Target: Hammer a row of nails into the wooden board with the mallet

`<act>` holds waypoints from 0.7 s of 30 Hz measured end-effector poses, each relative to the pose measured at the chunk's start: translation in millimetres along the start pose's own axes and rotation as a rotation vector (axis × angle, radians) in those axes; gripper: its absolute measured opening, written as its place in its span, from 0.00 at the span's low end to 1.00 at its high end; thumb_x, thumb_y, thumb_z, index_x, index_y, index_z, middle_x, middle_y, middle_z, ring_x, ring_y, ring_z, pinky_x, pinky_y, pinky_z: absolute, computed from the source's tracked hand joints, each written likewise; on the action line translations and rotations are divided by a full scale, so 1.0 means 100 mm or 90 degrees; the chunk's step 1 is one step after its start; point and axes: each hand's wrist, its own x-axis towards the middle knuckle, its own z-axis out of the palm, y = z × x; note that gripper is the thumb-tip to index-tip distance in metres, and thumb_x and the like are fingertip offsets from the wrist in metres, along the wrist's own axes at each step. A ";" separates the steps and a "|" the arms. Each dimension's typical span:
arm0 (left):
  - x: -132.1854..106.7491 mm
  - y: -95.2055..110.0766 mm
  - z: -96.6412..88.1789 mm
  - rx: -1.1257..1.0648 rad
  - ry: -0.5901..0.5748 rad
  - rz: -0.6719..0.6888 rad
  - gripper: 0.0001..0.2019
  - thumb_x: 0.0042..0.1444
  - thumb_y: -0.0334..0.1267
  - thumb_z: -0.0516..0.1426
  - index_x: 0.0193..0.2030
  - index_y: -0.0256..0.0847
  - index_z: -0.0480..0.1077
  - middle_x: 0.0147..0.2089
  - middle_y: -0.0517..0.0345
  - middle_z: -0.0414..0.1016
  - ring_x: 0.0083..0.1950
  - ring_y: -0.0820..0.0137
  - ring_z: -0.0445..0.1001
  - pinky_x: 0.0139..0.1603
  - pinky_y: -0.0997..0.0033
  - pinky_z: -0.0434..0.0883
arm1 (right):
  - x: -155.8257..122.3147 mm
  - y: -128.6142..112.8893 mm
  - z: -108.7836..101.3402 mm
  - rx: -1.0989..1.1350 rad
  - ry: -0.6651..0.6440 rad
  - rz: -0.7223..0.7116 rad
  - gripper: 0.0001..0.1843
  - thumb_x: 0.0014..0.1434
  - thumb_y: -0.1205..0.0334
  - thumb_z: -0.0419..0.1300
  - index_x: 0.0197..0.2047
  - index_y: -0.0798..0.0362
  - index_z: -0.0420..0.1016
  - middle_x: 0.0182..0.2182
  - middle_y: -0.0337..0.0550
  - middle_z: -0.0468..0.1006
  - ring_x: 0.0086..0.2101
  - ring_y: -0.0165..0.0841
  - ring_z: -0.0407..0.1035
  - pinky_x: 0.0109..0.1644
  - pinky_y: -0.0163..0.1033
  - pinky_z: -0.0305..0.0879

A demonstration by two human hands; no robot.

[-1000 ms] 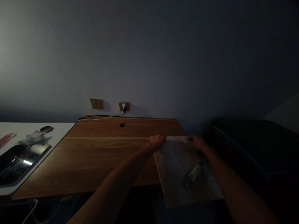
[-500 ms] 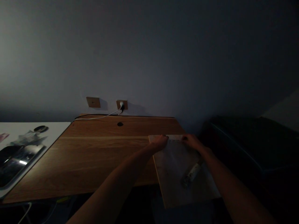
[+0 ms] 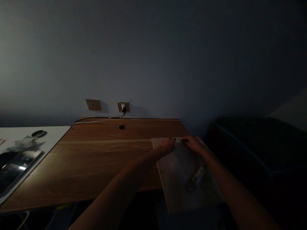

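A pale flat board [image 3: 177, 195] lies over the right end of the wooden desk and juts past its front edge. My left hand [image 3: 168, 145] is at the board's far edge, fingers curled closed. My right hand [image 3: 193, 144] is just to its right, its fingers also bent together. Only a small gap separates the two hands; whatever they pinch is too small and dark to make out. Nearer to me, a clear cylindrical container with a whitish label [image 3: 196, 179] lies on its side on the board, beside my right forearm.
The wooden desk [image 3: 107, 166] runs along the wall, with a cable hole near its back. A socket [image 3: 123, 107] holds a white plug with cables. At left, a white surface [image 3: 55, 132] bears a shiny dark tray [image 3: 20, 169], crumpled plastic and a black ring-shaped item [image 3: 39, 133].
My hands have come closer together at the board's far edge, the right one moving left. A row of small dark marks between them is no longer visible. The view has shifted slightly.
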 end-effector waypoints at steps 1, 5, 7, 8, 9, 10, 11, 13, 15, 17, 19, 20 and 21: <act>0.01 0.00 0.01 -0.003 -0.003 -0.006 0.17 0.62 0.27 0.51 0.57 0.34 0.71 0.53 0.38 0.76 0.51 0.57 0.79 0.48 0.62 0.77 | 0.01 -0.02 0.01 0.004 -0.008 -0.004 0.14 0.54 0.70 0.60 0.40 0.50 0.85 0.42 0.46 0.86 0.46 0.40 0.78 0.53 0.40 0.69; 0.06 0.04 0.02 -0.013 -0.006 -0.020 0.17 0.66 0.27 0.47 0.55 0.35 0.72 0.51 0.39 0.77 0.50 0.59 0.79 0.49 0.62 0.76 | 0.01 -0.08 0.05 0.015 -0.036 -0.020 0.13 0.55 0.70 0.59 0.38 0.51 0.85 0.39 0.45 0.86 0.43 0.39 0.78 0.50 0.39 0.70; 0.09 0.06 0.02 -0.015 -0.004 -0.037 0.17 0.67 0.27 0.46 0.54 0.32 0.73 0.51 0.37 0.77 0.51 0.58 0.79 0.50 0.62 0.76 | 0.00 -0.10 0.06 0.012 -0.036 -0.028 0.13 0.55 0.72 0.58 0.37 0.52 0.84 0.39 0.46 0.86 0.43 0.39 0.78 0.50 0.38 0.69; 0.10 0.07 0.03 -0.014 -0.003 -0.048 0.17 0.67 0.28 0.46 0.54 0.31 0.73 0.51 0.36 0.77 0.51 0.57 0.79 0.50 0.62 0.76 | -0.01 -0.11 0.06 0.009 -0.032 -0.032 0.14 0.54 0.73 0.58 0.38 0.52 0.84 0.40 0.47 0.86 0.44 0.38 0.77 0.51 0.38 0.68; 0.11 0.08 0.04 -0.014 -0.002 -0.060 0.17 0.68 0.29 0.46 0.54 0.30 0.73 0.51 0.36 0.77 0.51 0.57 0.79 0.50 0.61 0.76 | -0.01 -0.12 0.05 0.005 -0.027 -0.038 0.16 0.54 0.75 0.58 0.39 0.53 0.83 0.41 0.48 0.85 0.45 0.38 0.77 0.52 0.38 0.67; 0.12 0.08 0.06 -0.014 -0.001 -0.070 0.16 0.68 0.31 0.47 0.54 0.29 0.73 0.50 0.35 0.77 0.51 0.56 0.79 0.50 0.61 0.76 | -0.01 -0.14 0.04 0.002 -0.022 -0.046 0.17 0.53 0.76 0.57 0.41 0.53 0.83 0.43 0.49 0.84 0.47 0.38 0.76 0.54 0.38 0.66; 0.12 0.07 0.08 -0.016 0.001 -0.078 0.16 0.69 0.34 0.48 0.54 0.29 0.72 0.50 0.35 0.77 0.51 0.55 0.79 0.50 0.60 0.76 | -0.01 -0.15 0.03 0.000 -0.018 -0.053 0.18 0.53 0.77 0.57 0.42 0.54 0.82 0.44 0.49 0.84 0.48 0.38 0.75 0.55 0.38 0.65; 0.11 0.05 0.12 -0.023 0.017 -0.080 0.18 0.68 0.40 0.51 0.56 0.31 0.71 0.52 0.35 0.76 0.51 0.54 0.78 0.49 0.60 0.76 | 0.00 -0.17 0.03 -0.002 -0.020 -0.070 0.19 0.53 0.78 0.56 0.44 0.55 0.82 0.46 0.50 0.83 0.49 0.38 0.74 0.56 0.39 0.64; 0.08 0.01 0.16 -0.029 0.035 -0.060 0.21 0.66 0.44 0.54 0.60 0.32 0.68 0.55 0.36 0.74 0.51 0.53 0.78 0.49 0.59 0.76 | 0.01 -0.21 0.06 -0.002 -0.035 -0.084 0.18 0.54 0.77 0.57 0.44 0.55 0.82 0.45 0.51 0.83 0.48 0.38 0.75 0.54 0.38 0.65; 0.06 -0.02 0.19 -0.029 0.044 -0.035 0.19 0.67 0.41 0.53 0.61 0.34 0.67 0.57 0.38 0.73 0.51 0.54 0.78 0.49 0.60 0.75 | 0.02 -0.24 0.11 -0.004 -0.053 -0.092 0.17 0.53 0.77 0.57 0.43 0.55 0.82 0.43 0.50 0.83 0.46 0.39 0.76 0.53 0.38 0.65; 0.04 -0.03 0.19 -0.023 0.034 -0.027 0.17 0.68 0.35 0.48 0.58 0.35 0.70 0.57 0.40 0.72 0.49 0.56 0.78 0.48 0.61 0.75 | 0.02 -0.27 0.17 -0.009 -0.064 -0.093 0.16 0.53 0.77 0.57 0.40 0.55 0.82 0.41 0.50 0.84 0.45 0.39 0.76 0.52 0.39 0.65; 0.04 -0.03 0.18 -0.023 0.027 -0.032 0.17 0.68 0.33 0.47 0.57 0.35 0.71 0.56 0.40 0.73 0.49 0.57 0.78 0.48 0.62 0.74 | 0.01 -0.27 0.19 -0.011 -0.066 -0.093 0.16 0.53 0.77 0.57 0.40 0.55 0.82 0.41 0.50 0.84 0.45 0.40 0.76 0.51 0.39 0.65; 0.04 -0.03 0.17 -0.024 0.020 -0.039 0.17 0.68 0.32 0.46 0.56 0.35 0.71 0.55 0.41 0.73 0.49 0.58 0.78 0.48 0.63 0.74 | 0.01 -0.27 0.19 -0.013 -0.066 -0.093 0.16 0.53 0.78 0.56 0.39 0.55 0.82 0.41 0.50 0.84 0.45 0.40 0.76 0.51 0.39 0.65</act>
